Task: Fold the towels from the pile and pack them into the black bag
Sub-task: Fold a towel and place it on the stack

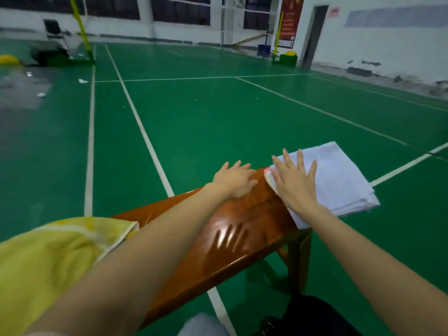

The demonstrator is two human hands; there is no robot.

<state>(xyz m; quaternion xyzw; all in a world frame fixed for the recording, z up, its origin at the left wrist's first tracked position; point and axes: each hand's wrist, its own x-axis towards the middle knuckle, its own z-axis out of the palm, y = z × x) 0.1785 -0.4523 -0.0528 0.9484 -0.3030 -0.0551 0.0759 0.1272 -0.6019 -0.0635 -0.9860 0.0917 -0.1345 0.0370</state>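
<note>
White towel (339,175) lies folded beneath the right hand (294,183), fingers spread flat on it. Left hand (236,181), fingers loosely spread, rests on the bench (242,229) beside it.

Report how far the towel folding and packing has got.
Done: a white towel lies folded at the bench's far end. In hand: the right hand presses flat on it, the left hand rests on the bench. Left: the yellow towel lies unfolded, and nothing shows packed in the black bag.

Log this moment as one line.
right hand flat on folded white towel | left hand on bench | yellow towel waiting
</note>
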